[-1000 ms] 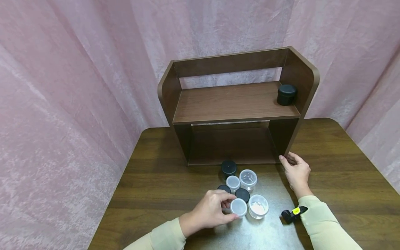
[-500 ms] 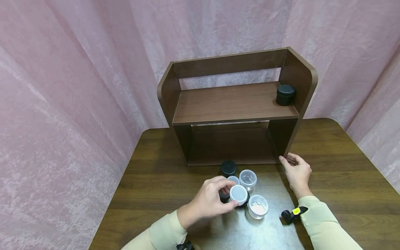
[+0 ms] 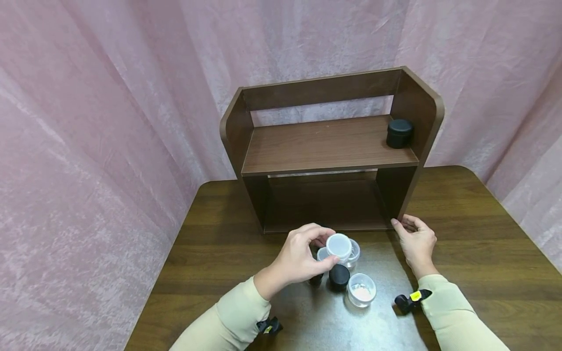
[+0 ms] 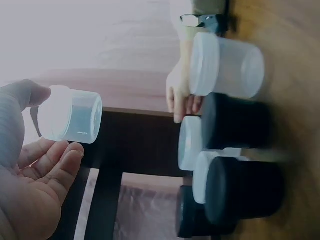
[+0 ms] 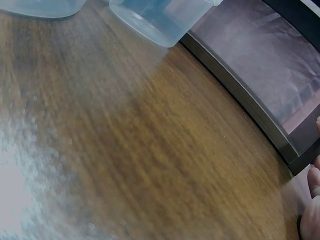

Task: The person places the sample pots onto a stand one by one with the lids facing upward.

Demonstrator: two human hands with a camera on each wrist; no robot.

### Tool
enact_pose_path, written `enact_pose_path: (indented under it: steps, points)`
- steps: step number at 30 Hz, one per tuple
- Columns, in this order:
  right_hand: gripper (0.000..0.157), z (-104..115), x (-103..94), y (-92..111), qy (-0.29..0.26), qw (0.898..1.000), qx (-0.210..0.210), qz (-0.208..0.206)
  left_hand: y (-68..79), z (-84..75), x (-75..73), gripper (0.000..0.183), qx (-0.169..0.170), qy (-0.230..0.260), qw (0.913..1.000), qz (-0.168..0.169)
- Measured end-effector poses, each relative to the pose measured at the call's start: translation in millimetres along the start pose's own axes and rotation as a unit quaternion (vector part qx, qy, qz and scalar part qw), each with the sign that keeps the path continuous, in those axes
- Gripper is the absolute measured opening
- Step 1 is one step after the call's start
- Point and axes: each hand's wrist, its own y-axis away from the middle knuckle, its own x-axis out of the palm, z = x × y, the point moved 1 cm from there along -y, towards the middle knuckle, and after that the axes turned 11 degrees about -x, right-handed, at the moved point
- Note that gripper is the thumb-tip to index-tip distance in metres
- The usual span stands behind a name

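My left hand [image 3: 300,256] pinches a small clear plastic jar [image 3: 338,246] with a frosted lid between thumb and fingers. In the left wrist view that held jar [image 4: 82,117] hangs above the table, apart from the other jars. Below and around it stand black jars [image 3: 339,277] and clear jars [image 3: 362,291], partly hidden by the hand in the head view. My right hand [image 3: 416,243] holds the lower right front corner of a brown two-tier shelf [image 3: 329,146], thumb at the front edge and fingers beside the side panel.
One black lidded jar [image 3: 399,134] sits on the upper tier, against the right side panel. The shelf stands on a wooden table [image 3: 210,253]. Pink curtain [image 3: 110,122] hangs behind and to the sides.
The left hand has lifted the clear jar off the table and carried it forward toward the shelf, over the other jars. The right hand stays at the shelf's corner.
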Motion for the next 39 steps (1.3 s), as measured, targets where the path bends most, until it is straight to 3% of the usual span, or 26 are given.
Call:
enact_pose_path:
  steps: [6, 19, 26, 34, 39]
  points:
    - [0.036, 0, -0.1, 0, 0.002, 1.0, 0.003, -0.001, -23.5, -7.2, -2.7, 0.037, -0.019, 0.018, 0.9997, -0.003]
    - [0.035, 1, 1.8, -1, -0.01, 1.0, 0.003, -0.009, -74.1, -29.2, -6.6, 0.038, 0.018, 0.043, 0.9988, -0.015]
    - [0.036, 0, 1.2, -1, -0.01, 1.0, 0.012, -0.005, -108.0, -44.8, -9.8, 0.039, 0.016, 0.066, 0.9977, -0.006]
    - [0.035, 1, 0.5, 0, 0.01, 1.0, -0.003, 0.001, -146.2, -59.6, -11.0, 0.039, 0.004, 0.061, 0.998, 0.012]
    - [0.033, 2, 0.7, 0, 0.017, 1.0, -0.005, 0.001, -169.3, -64.6, -7.0, 0.04, -0.012, 0.033, 0.9991, 0.023]
